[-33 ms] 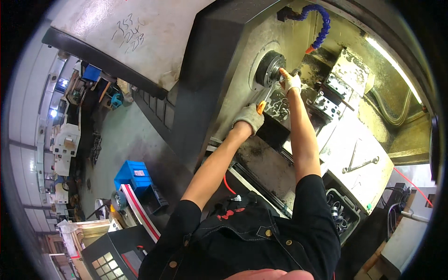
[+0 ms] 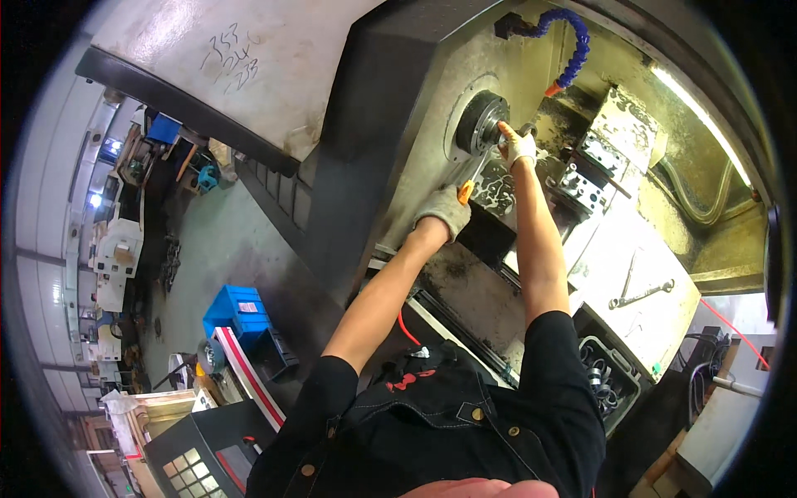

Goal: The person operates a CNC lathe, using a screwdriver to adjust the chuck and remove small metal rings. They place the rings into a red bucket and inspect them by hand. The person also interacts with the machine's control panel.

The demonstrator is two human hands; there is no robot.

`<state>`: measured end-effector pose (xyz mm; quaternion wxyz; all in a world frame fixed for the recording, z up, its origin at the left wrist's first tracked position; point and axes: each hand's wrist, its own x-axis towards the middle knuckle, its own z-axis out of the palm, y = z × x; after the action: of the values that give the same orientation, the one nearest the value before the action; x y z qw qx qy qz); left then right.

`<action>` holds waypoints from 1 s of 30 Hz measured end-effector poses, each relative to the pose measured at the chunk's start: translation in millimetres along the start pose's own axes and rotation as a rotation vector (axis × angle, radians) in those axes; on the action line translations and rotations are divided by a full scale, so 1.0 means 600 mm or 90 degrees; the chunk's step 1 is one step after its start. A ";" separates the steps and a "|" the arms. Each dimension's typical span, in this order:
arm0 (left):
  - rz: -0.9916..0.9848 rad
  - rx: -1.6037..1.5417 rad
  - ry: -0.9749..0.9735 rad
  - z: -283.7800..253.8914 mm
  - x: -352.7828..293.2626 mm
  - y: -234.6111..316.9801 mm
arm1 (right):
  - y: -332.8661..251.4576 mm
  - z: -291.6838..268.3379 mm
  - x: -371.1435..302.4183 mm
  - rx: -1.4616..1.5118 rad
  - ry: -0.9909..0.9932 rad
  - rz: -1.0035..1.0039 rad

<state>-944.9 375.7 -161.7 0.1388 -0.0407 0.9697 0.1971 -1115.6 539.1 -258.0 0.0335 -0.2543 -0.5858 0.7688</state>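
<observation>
The dark round chuck (image 2: 483, 123) of a lathe is set in the machine's wall. My left hand (image 2: 446, 212), in a grey glove, is closed round the orange handle of a tool (image 2: 466, 192); its thin metal shaft slants up toward the chuck. At the chuck's front face is my right hand (image 2: 519, 147), in a pale glove with a bare fingertip against the centre. Its other fingers curl by a dark, rounded part (image 2: 528, 129), and what they grip is mostly hidden.
A blue segmented coolant hose (image 2: 573, 50) hangs above the chuck. Right of my arm stand tool blocks (image 2: 581, 187) and a pale cover with wrenches (image 2: 643, 294) on it. A grey bin (image 2: 610, 369) sits below. Blue crates (image 2: 237, 311) stand at left.
</observation>
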 end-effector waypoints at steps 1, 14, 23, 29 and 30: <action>0.015 -0.003 0.001 0.004 -0.001 -0.004 | 0.001 0.001 -0.003 0.019 0.006 0.001; -0.009 -0.021 -0.013 0.017 -0.006 -0.011 | 0.018 -0.045 -0.009 -0.040 -0.036 -0.144; 0.005 -0.043 0.032 0.025 0.023 0.001 | 0.066 -0.035 -0.061 0.206 -0.093 0.138; -0.002 0.028 -0.017 -0.002 0.048 0.021 | 0.083 -0.047 -0.052 0.208 -0.094 0.016; -0.012 0.007 -0.025 -0.011 0.048 0.019 | 0.075 -0.046 -0.060 0.268 -0.107 0.036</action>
<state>-975.5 382.8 -159.9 0.1596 -0.0449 0.9674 0.1915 -1061.4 537.0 -291.5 0.0151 -0.1931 -0.4061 0.8930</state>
